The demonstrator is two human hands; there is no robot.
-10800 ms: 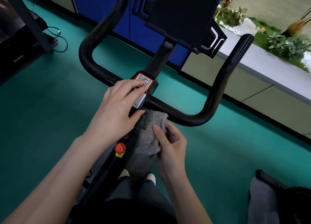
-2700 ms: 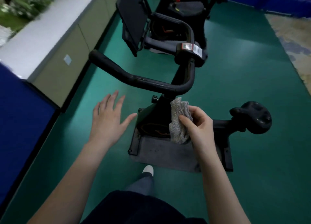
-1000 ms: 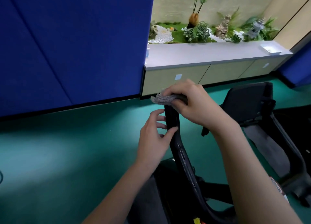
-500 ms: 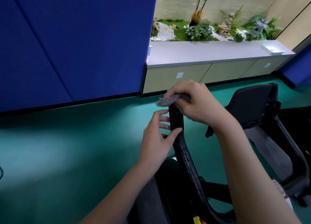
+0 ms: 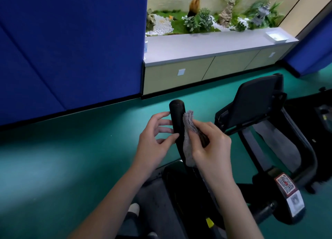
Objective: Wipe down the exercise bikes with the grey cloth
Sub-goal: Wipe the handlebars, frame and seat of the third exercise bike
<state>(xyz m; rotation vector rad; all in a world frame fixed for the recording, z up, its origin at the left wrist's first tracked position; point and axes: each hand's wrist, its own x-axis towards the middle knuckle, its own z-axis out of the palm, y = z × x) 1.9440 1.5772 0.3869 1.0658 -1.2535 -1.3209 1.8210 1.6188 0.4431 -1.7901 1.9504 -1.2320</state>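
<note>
A black exercise bike fills the lower middle, and its handlebar end [image 5: 177, 116] points up at the centre. My right hand [image 5: 212, 145] presses the grey cloth [image 5: 188, 136] against the right side of that bar, a little below its tip. On the bar's left side my left hand [image 5: 154, 141] rests with loosely curled fingers whose tips touch it. The bike's console screen [image 5: 255, 98] stands to the right, and a QR label [image 5: 285, 184] sits on the stem at the lower right.
A blue padded wall [image 5: 71, 50] rises at the left. A low cabinet with a white top [image 5: 206, 48] and a planter of greenery runs along the back, with a white tray [image 5: 275, 36] at its right end. Green floor [image 5: 53, 157] spreads at the left.
My right hand has slid the cloth from over the bar's tip down onto its right side, so the tip now shows. My left hand stays by the bar.
</note>
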